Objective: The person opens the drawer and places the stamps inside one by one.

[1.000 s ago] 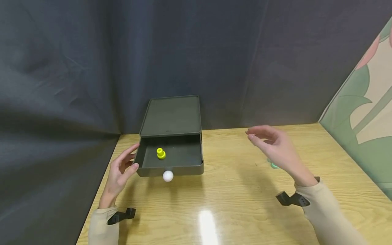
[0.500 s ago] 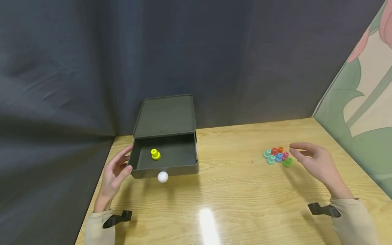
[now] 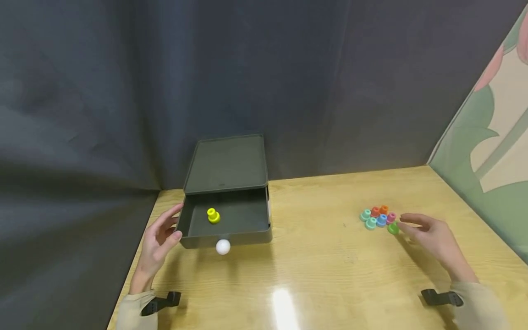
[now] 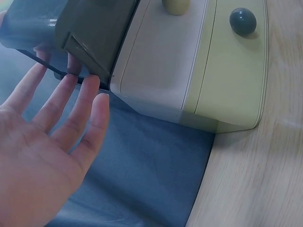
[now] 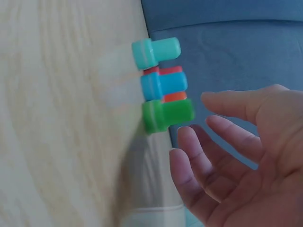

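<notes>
One bright-green, stepped, plastic-looking peg (image 5: 168,115) stands just beyond the fingertips of the right hand (image 3: 435,239), whose thumb and fingers are parted and hold nothing. A square pinch on its narrower stem should spare the blue stepped peg (image 5: 164,85) beyond. Well left of that grip, the left hand (image 3: 153,252), loosely spread, touches the dark-grey rectangular drawer (image 3: 249,238), best kept steady.
</notes>
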{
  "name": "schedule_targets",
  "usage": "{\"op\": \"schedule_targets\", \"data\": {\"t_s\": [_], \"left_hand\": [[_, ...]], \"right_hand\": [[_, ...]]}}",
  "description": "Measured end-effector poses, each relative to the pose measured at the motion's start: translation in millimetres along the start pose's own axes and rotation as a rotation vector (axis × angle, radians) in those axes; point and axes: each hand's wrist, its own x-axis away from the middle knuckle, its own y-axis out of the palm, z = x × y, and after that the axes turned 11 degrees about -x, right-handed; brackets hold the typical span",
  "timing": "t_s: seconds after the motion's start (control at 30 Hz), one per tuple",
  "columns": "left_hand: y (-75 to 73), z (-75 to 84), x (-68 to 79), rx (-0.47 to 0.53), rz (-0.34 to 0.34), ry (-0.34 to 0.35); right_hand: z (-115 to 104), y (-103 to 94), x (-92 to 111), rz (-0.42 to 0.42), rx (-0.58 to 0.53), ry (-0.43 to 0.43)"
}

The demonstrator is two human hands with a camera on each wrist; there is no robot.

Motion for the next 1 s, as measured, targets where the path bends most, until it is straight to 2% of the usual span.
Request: {"op": "schedule_targets", "data": {"t_s": [0.13,0.33,0.57,1.0], "left_hand": [[1.0,-1.2,2.8,-0.003,-0.021,-0.012],[1.2,0.7,-4.7,-0.007,-0.007,0.007],[-1.3,1.5,-6.6,0.021,0.013,0.03],[1.8,1.7,0.5,0.036,0.027,-0.011]], "right_hand": [[12,6.6,4,-0.015,0.045,0.038],[19,10.5,3,0.004,0.087,0.052],[17,8.2,-4,0.007,0.054,0.038],[9,3.7,-4,0.001,0.054,0.068]]}}
